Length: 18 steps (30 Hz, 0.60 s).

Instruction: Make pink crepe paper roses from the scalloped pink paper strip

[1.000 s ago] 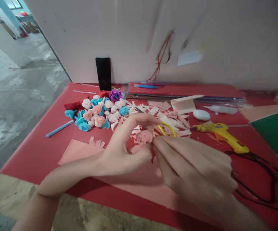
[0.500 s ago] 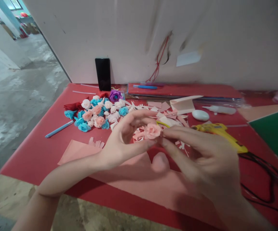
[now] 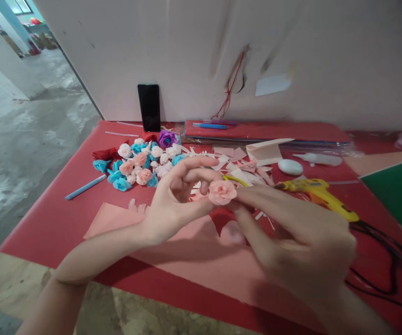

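A pink paper rose (image 3: 222, 192) is held up above the table, its petals facing me. The thumb and forefinger of my right hand (image 3: 291, 232) pinch it from the right, near its base. From the left, my left hand (image 3: 180, 200) has its thumb and curled fingers at the flower's edge; the exact contact is partly hidden. Below lie a pink paper sheet (image 3: 201, 260) and a small rounded pink piece (image 3: 233, 232). Behind the hands spread pink and white paper scraps (image 3: 244, 176).
Several blue, white and pink paper roses (image 3: 141, 163) are heaped at left, beside a blue pen (image 3: 85, 187). A black phone (image 3: 149, 108) leans on the wall. At right are a yellow glue gun (image 3: 321, 193) with its black cord, a white oval object (image 3: 290, 166) and a clear bottle (image 3: 322, 159).
The rose has turned to show its face more toward me. My left fingers have curled in closer to it, and my right hand has shifted slightly.
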Motion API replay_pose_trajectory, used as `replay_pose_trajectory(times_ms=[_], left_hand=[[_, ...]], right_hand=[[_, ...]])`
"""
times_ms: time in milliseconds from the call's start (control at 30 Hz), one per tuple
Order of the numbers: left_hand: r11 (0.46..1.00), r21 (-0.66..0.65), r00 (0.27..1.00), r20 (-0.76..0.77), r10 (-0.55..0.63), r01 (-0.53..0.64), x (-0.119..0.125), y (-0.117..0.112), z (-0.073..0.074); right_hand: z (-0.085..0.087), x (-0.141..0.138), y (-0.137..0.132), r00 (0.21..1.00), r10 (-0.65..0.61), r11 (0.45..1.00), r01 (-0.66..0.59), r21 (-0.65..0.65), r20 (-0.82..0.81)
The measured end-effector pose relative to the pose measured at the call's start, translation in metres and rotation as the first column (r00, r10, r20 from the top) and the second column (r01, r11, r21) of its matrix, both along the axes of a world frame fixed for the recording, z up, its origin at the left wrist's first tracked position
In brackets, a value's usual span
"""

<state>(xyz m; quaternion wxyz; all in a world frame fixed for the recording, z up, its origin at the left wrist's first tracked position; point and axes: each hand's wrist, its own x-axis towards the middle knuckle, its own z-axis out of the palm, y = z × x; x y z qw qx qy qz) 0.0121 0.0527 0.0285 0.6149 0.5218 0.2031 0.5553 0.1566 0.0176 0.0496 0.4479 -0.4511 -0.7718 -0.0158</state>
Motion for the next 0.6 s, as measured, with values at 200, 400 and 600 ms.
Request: replay_pose_trajectory(times_ms=[200,400,600], left_hand=[[1.0,0.007,0.999,0.035,0.006,-0.007,0.0,-0.001,0.001],[0.999,-0.038,0.999,0.031,0.04,-0.038,0.0,-0.001,-0.002],[0.998,-0.05,0.999,0.039,0.028,-0.026,0.001,-0.001,-0.002]], right_hand=[[0.001,0.0,-0.002,0.976,-0.032,0.993,0.006,0.117,0.217],[0.001,0.001,0.002,0.957,-0.051,0.966,-0.026,0.258,0.286],[-0.009,0.0,0.007,0.995,-0.028,0.969,0.004,0.249,0.093]])
